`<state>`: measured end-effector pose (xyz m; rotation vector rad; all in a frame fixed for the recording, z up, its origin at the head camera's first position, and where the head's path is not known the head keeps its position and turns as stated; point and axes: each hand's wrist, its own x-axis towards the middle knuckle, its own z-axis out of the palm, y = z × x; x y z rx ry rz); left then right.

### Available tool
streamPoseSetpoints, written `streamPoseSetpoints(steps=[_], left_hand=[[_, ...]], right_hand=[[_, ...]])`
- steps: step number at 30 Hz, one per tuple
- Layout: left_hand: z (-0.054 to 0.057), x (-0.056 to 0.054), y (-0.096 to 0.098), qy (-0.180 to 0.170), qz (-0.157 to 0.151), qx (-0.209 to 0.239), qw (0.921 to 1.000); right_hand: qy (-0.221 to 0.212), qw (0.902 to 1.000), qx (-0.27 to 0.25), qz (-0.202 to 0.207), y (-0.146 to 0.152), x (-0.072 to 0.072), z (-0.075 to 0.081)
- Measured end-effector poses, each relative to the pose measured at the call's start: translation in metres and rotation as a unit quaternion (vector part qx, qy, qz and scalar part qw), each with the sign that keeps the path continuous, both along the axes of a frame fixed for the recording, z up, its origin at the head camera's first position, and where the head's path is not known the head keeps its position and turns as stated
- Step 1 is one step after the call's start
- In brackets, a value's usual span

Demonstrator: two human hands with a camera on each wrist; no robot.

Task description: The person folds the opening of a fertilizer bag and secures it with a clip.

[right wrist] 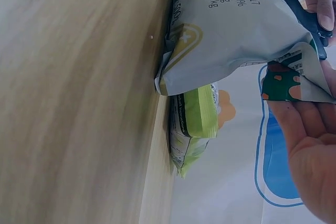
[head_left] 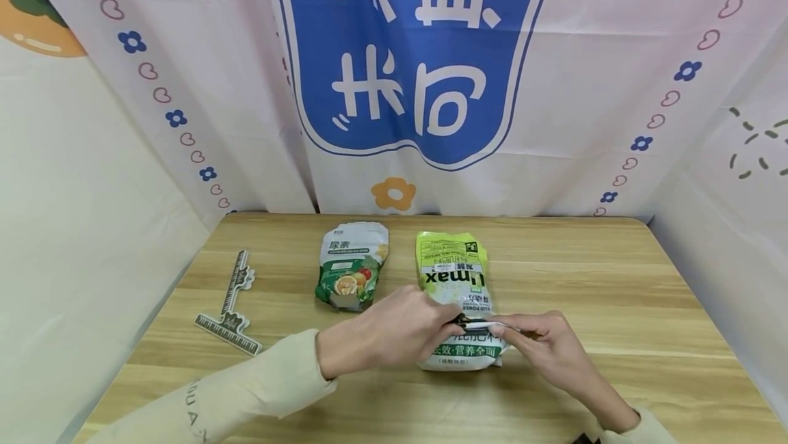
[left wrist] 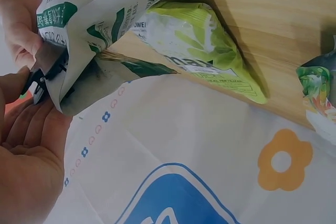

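A white bag with a green printed band (head_left: 464, 354) stands upright on the table near me, its top folded over. At the fold, my left hand (head_left: 403, 328) grips a black-and-silver clip (left wrist: 50, 64), whose jaws sit over the folded edge. My right hand (head_left: 550, 348) pinches the other end of that fold between thumb and fingers. In the right wrist view, the bag's side (right wrist: 226, 30) bulges, and a folded flap (right wrist: 286, 82) lies over the fingers of the right hand (right wrist: 315, 161).
Just behind stands a lime-green and white bag (head_left: 452, 259). Farther left is a white and green bag with fruit pictures (head_left: 353, 266). Two long clips with piano-key patterns (head_left: 234, 283) lie at the table's left side. A printed curtain (head_left: 591, 122) hangs behind the table.
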<state>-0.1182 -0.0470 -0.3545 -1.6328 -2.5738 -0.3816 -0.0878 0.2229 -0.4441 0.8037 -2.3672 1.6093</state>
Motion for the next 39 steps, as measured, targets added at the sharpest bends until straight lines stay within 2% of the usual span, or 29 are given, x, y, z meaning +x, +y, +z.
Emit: streamPoseSetpoints(steps=[5,8,13,16,24,29,34,36,39], left_hand=[[0.000,0.000,-0.001,-0.015,0.008,0.000,0.9999],[0.002,0.000,-0.001,-0.054,0.023,0.004,0.9983],[0.003,-0.001,-0.003,-0.120,0.062,0.021,0.9906],[0.002,-0.001,-0.005,-0.136,0.080,0.029,0.9871],[-0.008,-0.004,-0.011,-0.172,0.094,0.066,0.9784],[-0.021,-0.006,-0.022,-0.212,0.112,0.097,0.9659],[-0.036,-0.006,-0.036,-0.248,0.135,0.109,0.9531],[-0.043,-0.005,-0.041,-0.269,0.152,0.113,0.9444],[-0.053,-0.002,-0.047,-0.302,0.178,0.135,0.9266]], right_hand=[[0.005,1.0000,-0.001,-0.005,0.000,0.000,0.000],[0.008,0.9999,0.001,-0.009,0.000,0.000,0.000],[-0.008,0.9999,0.002,-0.009,0.000,0.000,0.000],[-0.012,0.9998,0.003,-0.013,-0.001,0.000,-0.001],[-0.009,0.9996,0.007,-0.024,0.000,-0.001,0.000],[-0.012,0.9994,0.006,-0.032,0.000,0.000,-0.001],[-0.012,0.9994,0.006,-0.033,-0.001,0.000,-0.003],[-0.012,0.9995,0.006,-0.030,-0.002,0.000,-0.003],[-0.014,0.9996,0.004,-0.024,-0.004,0.000,-0.005]])
